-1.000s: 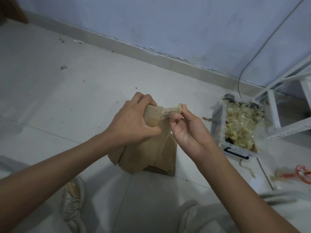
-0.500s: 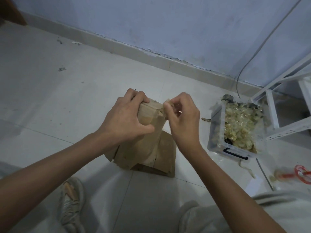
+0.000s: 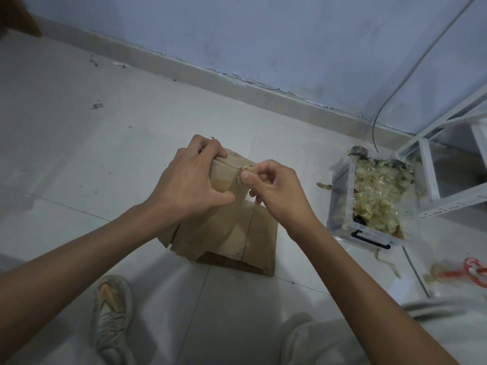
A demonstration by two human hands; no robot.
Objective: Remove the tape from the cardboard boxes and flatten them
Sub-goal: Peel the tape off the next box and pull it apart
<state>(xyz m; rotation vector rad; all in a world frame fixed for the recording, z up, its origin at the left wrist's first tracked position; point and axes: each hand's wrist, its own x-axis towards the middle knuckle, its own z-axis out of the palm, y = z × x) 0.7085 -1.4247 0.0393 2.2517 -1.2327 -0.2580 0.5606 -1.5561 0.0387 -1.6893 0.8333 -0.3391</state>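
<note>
One cardboard box (image 3: 232, 227), partly collapsed, stands on the tiled floor (image 3: 79, 159) in front of the person. The left hand (image 3: 189, 183) grips its top edge; the right hand (image 3: 276, 188) pinches one strip of tape (image 3: 246, 168) at that edge. To the right sits one clear plastic bin (image 3: 342, 206) heaped with crumpled tape, and one shoe (image 3: 112, 312) shows lower left

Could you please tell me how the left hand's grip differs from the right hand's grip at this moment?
The left hand wraps broadly round the top of the cardboard box, thumb across its front; the right hand only pinches a bit of tape between thumb and fingertip at the top edge. The left steadies; the right seems set to peel. Both meet at the box's top.
</note>
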